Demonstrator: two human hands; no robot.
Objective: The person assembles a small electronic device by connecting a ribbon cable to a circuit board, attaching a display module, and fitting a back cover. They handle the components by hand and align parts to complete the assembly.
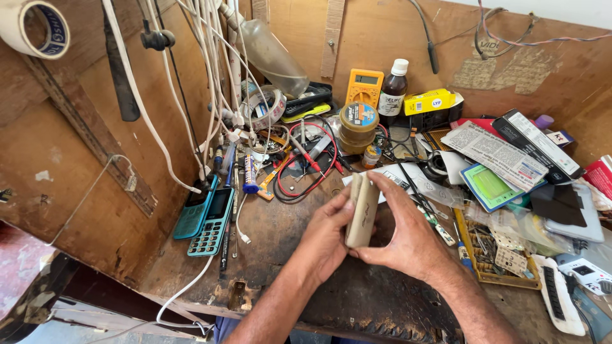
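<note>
Head view looks down on both hands holding a beige phone (362, 211) on edge above the counter (268, 236). Left hand (325, 237) clamps its grip on the phone's left side, thumb pressed to the near face. Right hand (403, 230) closes on the right side, fingers wrapped over the top and back. The phone stands upright between the palms, clear of the wood. Two teal keypad phones (205, 216) lie well to the left, beside white cables (210, 76). A yellow multimeter (364, 86), a brown bottle (392, 89) and a round tin (357, 126) stand behind, against the plywood wall (395, 38). Papers and boxes (503, 153) crowd the right
</note>
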